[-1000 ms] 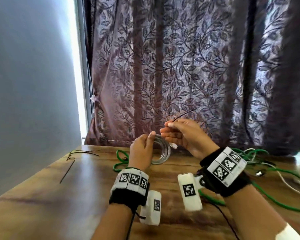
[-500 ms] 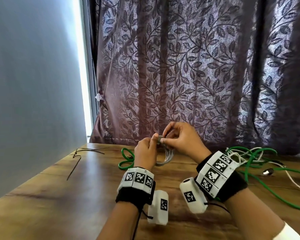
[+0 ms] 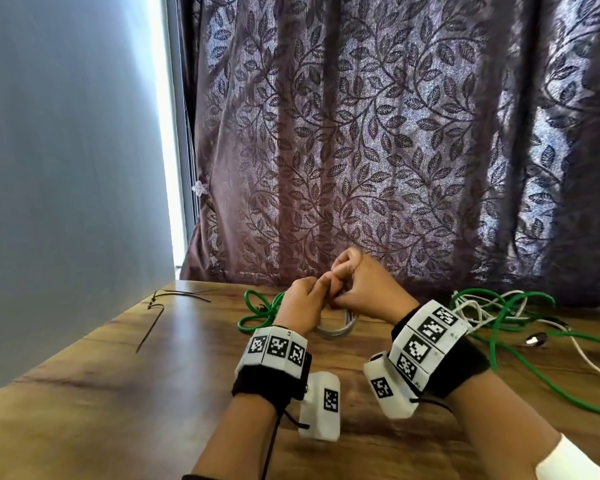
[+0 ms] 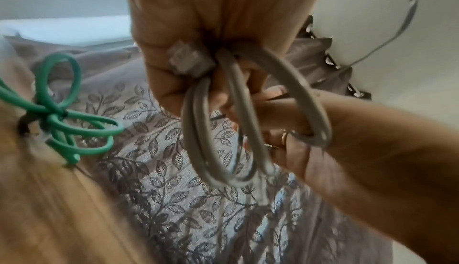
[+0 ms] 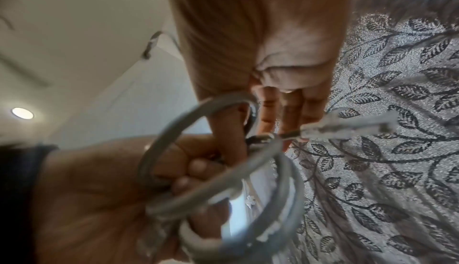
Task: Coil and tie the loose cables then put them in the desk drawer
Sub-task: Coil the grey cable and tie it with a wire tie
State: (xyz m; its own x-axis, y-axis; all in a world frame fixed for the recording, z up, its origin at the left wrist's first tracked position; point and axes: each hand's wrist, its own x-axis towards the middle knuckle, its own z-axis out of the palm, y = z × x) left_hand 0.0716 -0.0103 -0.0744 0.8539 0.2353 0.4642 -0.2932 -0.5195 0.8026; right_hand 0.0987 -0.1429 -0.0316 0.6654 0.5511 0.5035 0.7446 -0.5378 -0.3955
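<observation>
A grey cable coil (image 3: 336, 329) hangs just above the wooden desk (image 3: 153, 393), with both hands meeting at its top. My left hand (image 3: 302, 303) grips the bundled loops (image 4: 223, 130) beside a clear plug (image 4: 188, 62). My right hand (image 3: 359, 289) has its fingers curled and pinches a thin black cable tie (image 5: 257, 138) at the coil's top. The other plug (image 5: 347, 126) sticks out past the right fingers. A green cable coil (image 3: 257, 311), tied with a black tie, lies on the desk just left of the hands.
Loose green and white cables (image 3: 499, 306) tangle at the desk's right side. Spare black cable ties (image 3: 174, 299) lie at the back left. A leaf-patterned curtain (image 3: 395, 150) hangs behind the desk and a wall (image 3: 66, 168) stands on the left.
The hands have closed together on top of the grey coil and dropped toward the desk. The tie's free end, sticking up from the right hand a second ago, no longer shows.
</observation>
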